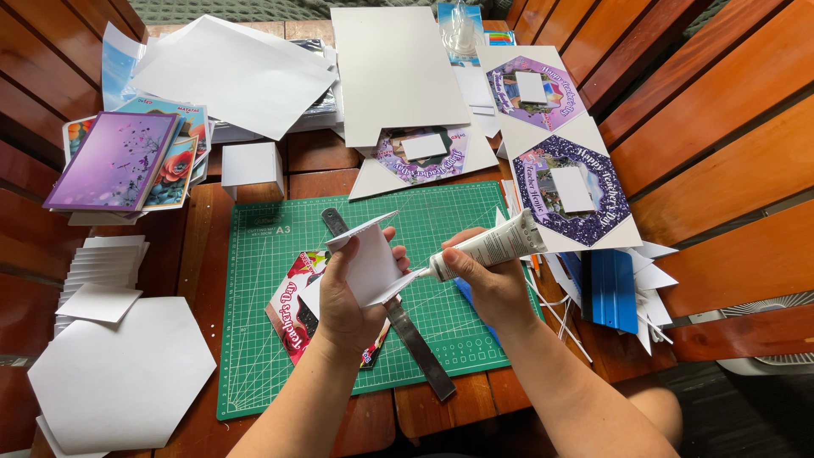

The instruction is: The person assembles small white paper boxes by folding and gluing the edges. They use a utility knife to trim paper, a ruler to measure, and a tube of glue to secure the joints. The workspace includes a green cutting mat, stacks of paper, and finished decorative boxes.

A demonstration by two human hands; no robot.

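My left hand [343, 297] holds a folded white paper piece [371, 259] upright above the green cutting mat [254, 339]. My right hand [496, 284] grips a white glue tube [492, 244], its nozzle touching the lower flap of the paper piece. Under my left hand lies a red and white printed hexagon card [297, 305]. A metal ruler [415, 343] runs diagonally across the mat beneath both hands.
A large white paper hexagon [119, 373] and a stack of white squares [106, 263] lie left. Purple printed cards [114, 161] sit far left. White sheets [233, 72] and purple hexagon cards [572, 187] lie behind. Blue paper [612, 288] is on the right.
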